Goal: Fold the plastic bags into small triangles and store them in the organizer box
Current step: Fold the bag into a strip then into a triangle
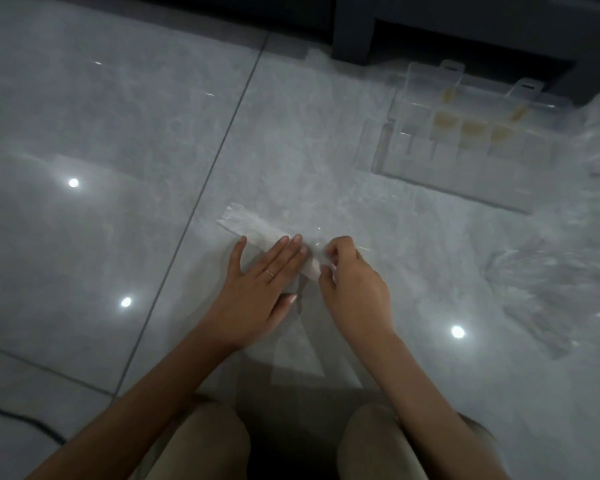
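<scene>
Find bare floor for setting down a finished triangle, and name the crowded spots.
Bare floor lies left of the folded strip, past the grout line, and between strip and organizer box. Crowded: the right edge with loose bags, and where the left hand presses and right hand pinches the strip.

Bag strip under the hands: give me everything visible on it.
The bag strip is thin, translucent whitish plastic, folded into a long narrow band. It lies flat on the grey tile floor, running diagonally from far left to near right. The left hand presses flat on its middle with straight fingers; the right hand pinches its near end with curled fingers. The far end is free, its edge crinkled.
</scene>
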{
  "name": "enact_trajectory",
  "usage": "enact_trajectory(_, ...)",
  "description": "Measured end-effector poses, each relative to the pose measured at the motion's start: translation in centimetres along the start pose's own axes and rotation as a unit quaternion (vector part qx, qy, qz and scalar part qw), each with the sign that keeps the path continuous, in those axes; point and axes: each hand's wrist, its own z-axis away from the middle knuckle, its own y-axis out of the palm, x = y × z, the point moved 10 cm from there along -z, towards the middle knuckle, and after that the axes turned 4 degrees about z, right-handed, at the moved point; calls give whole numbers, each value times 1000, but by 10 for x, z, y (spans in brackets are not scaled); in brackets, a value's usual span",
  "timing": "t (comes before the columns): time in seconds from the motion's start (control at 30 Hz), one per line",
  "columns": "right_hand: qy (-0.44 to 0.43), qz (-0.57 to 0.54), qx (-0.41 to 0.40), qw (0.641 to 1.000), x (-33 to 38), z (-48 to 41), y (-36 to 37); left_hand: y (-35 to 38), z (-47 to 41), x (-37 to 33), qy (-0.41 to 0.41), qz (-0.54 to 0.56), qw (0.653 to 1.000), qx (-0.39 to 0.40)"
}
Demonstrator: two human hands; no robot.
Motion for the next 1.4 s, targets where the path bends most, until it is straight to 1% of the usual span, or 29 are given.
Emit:
enact_trajectory(0.1, -9, -45, 46, 998, 3, 4, -1, 4, 0, 0, 5, 3, 1000, 5)
enact_trajectory(0.2, -47, -85, 84, 992, 3, 5, 4, 8, 2, 0, 10, 22, 1000, 14)
enact_trajectory(0.27, -66, -126, 110, 984, -3, 4, 8, 10, 4, -1, 14, 38, 999, 20)
enact_trajectory(0.43, -96, -188, 169, 963, -11, 1, 16, 10, 6, 0, 15, 51, 998, 28)
enact_trajectory(0.53, -117, -193, 200, 953, -8, 2, 16, 11, 6, 1, 17, 56, 998, 32)
enact_trajectory(0.7, -109, -191, 225, 949, -11, 2, 16, 11, 7, 3, 18, 66, 997, 28)
enact_trajectory(0.8, -56, -207, 256, 943, -16, 5, 18, 12, 7, 2, 16, 63, 998, 26)
enact_trajectory(0.9, -52, -175, 241, 953, -18, 4, 19, 11, 7, 2, 16, 65, 997, 26)
enact_trajectory(0.97, -65, -132, 210, 967, -16, 2, 18, 10, 7, 2, 18, 71, 997, 21)
enact_trajectory(1.07, -61, -93, 170, 979, -16, -2, 19, 2, 6, 3, 3, 108, 994, -9)
enact_trajectory(1.13, -47, -78, 164, 982, -15, -3, 23, -11, 6, 7, -40, 160, 985, -53)
enact_trajectory(1.2, -38, -65, 158, 985, -14, -3, 25, -20, 6, 9, -78, 220, 968, -89)
enact_trajectory(1.23, -31, -59, 154, 986, -14, -3, 25, -20, 5, 9, -96, 275, 953, -86)
enact_trajectory(1.3, -9, -54, 153, 987, -16, -4, 27, -15, 3, 8, -139, 407, 900, -65)
enact_trajectory(1.33, 1, -55, 153, 987, -16, -3, 27, -14, 3, 7, -157, 446, 879, -62)
enact_trajectory(1.37, 9, -54, 151, 987, -17, -3, 27, -14, 2, 7, -169, 458, 870, -66)
enact_trajectory(1.4, 14, -49, 147, 988, -16, -3, 27, -14, 0, 8, -178, 456, 869, -72)
